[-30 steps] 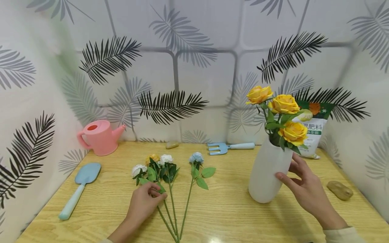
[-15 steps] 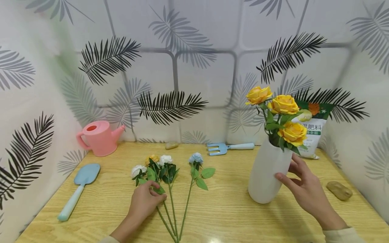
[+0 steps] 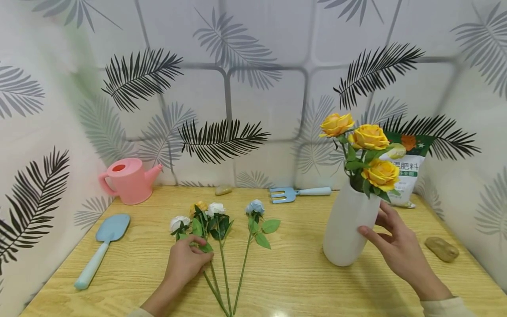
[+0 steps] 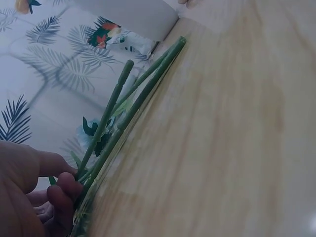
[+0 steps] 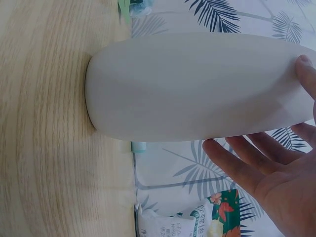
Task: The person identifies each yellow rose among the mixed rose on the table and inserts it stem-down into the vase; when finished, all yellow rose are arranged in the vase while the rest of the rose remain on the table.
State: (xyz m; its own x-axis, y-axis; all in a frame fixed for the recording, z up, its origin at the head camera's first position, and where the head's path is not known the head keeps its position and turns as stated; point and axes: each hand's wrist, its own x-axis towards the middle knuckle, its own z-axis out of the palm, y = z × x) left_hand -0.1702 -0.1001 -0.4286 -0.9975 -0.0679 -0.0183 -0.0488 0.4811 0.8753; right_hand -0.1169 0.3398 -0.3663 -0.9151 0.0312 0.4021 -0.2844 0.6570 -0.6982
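Observation:
Leaning over the left group of roses, my left hand (image 3: 188, 259) pinches one green flower stem (image 4: 104, 121) between thumb and fingers. In the left wrist view this stem's lower end stands off the table, apart from the other stems (image 4: 145, 96). Which bloom it belongs to I cannot tell. Around the hand lie a white rose (image 3: 180, 223), a yellow rose (image 3: 198, 207) and another white rose (image 3: 215, 209). A blue rose (image 3: 255, 206) lies to their right. My right hand (image 3: 396, 246) holds the white vase (image 3: 350, 226), thumb on its near side. Several yellow roses (image 3: 369, 137) stand in it.
A blue trowel (image 3: 103, 246) lies at the left, with a pink watering can (image 3: 130, 180) behind it. Along the back are a small stone (image 3: 223, 190) and a blue hand fork (image 3: 299, 193). A fertilizer bag (image 3: 408, 171) and brown stone (image 3: 442, 249) are at the right.
My left hand has shifted slightly left, and a stem beneath it has moved with it, away from the other stems. The right hand and the vase have stayed put.

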